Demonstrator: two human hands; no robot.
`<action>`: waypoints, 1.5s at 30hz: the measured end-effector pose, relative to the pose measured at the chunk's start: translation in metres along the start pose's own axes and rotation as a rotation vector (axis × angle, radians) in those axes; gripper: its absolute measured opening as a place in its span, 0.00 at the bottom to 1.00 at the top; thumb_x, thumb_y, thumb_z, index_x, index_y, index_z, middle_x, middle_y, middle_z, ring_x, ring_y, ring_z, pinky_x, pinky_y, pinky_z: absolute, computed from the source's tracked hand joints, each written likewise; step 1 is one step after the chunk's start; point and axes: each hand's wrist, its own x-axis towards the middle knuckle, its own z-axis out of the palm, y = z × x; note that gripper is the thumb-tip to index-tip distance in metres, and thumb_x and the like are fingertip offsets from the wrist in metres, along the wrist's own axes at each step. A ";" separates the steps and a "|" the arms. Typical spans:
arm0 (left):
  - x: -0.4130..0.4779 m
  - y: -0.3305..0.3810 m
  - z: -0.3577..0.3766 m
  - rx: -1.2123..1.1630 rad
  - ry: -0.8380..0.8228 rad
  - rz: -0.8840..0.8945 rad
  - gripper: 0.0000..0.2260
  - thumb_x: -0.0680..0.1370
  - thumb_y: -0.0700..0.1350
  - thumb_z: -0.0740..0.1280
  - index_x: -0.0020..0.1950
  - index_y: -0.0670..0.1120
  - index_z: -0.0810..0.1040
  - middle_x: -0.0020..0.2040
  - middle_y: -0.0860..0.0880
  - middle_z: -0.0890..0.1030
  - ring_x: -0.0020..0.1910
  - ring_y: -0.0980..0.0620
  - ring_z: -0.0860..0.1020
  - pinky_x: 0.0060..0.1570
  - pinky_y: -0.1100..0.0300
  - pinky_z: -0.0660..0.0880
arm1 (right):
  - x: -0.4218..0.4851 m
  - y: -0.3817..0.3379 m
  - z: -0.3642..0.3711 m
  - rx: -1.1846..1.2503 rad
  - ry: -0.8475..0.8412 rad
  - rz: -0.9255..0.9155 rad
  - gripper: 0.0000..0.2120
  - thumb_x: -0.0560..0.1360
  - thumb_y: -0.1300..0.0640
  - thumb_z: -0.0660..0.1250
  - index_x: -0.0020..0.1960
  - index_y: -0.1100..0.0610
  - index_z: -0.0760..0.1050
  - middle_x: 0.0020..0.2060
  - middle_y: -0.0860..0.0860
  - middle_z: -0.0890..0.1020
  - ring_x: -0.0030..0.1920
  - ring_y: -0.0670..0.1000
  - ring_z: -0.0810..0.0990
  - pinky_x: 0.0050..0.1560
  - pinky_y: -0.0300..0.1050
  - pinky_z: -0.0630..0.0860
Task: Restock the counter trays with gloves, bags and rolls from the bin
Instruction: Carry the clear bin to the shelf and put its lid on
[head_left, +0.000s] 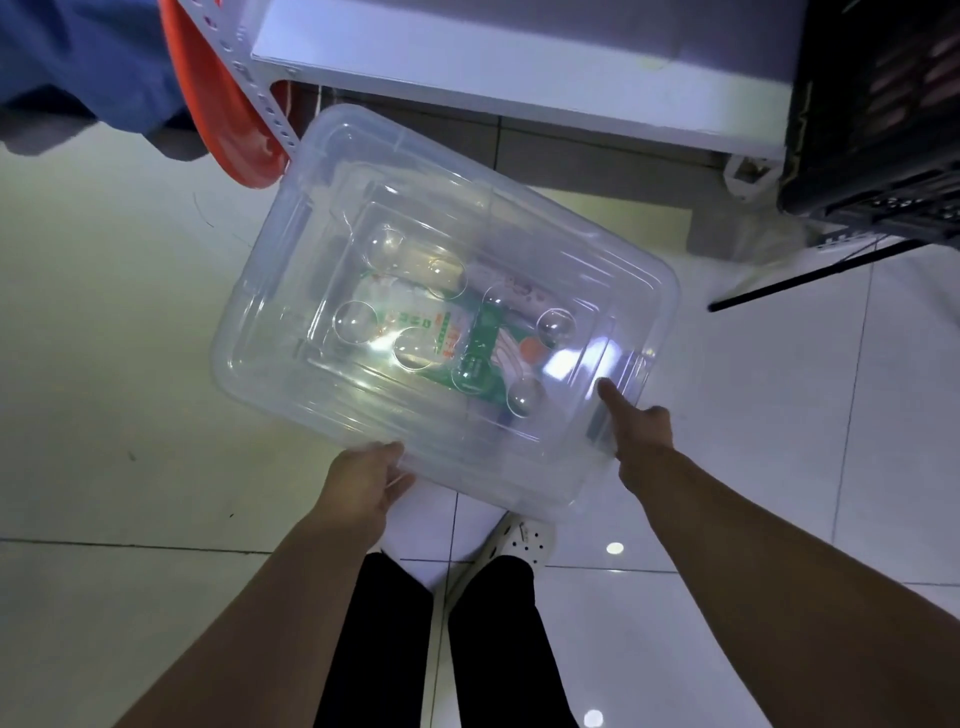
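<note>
A clear plastic bin (291, 291) with its clear lid on is held above the tiled floor, tilted in front of me. Through the lid I see green and white packets (441, 332) and a pale roll (441, 265) inside. My left hand (363, 483) grips the bin's near edge. At the near right corner, my right hand (636, 436) holds the rim, thumb pressed on the lid. Both hands are closed on the bin.
A white shelf (519, 67) on a perforated metal post (249, 83) stands ahead. An orange basin (223, 109) leans at its left, blue cloth (88, 67) at far left. A black crate (872, 104) sits at right. My legs and a white shoe (524, 540) are below.
</note>
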 end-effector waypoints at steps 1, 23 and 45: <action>0.000 0.000 0.000 0.009 -0.007 0.001 0.08 0.76 0.32 0.62 0.38 0.39 0.74 0.38 0.43 0.74 0.39 0.49 0.75 0.47 0.56 0.76 | 0.002 0.003 -0.003 0.015 -0.025 0.012 0.39 0.66 0.44 0.74 0.65 0.66 0.64 0.55 0.56 0.70 0.54 0.58 0.72 0.54 0.49 0.70; 0.017 0.061 -0.017 0.352 0.662 0.380 0.39 0.68 0.46 0.75 0.71 0.35 0.58 0.68 0.34 0.66 0.65 0.36 0.68 0.65 0.47 0.66 | 0.002 0.012 0.005 -0.224 0.044 -0.314 0.13 0.77 0.49 0.60 0.49 0.59 0.64 0.41 0.57 0.74 0.40 0.58 0.74 0.41 0.48 0.69; 0.084 0.199 -0.020 0.981 0.438 0.818 0.16 0.74 0.52 0.68 0.52 0.41 0.74 0.54 0.38 0.71 0.50 0.37 0.72 0.52 0.45 0.72 | -0.008 0.004 0.029 0.088 0.138 -0.187 0.10 0.74 0.51 0.61 0.47 0.58 0.67 0.42 0.58 0.77 0.39 0.57 0.75 0.42 0.47 0.70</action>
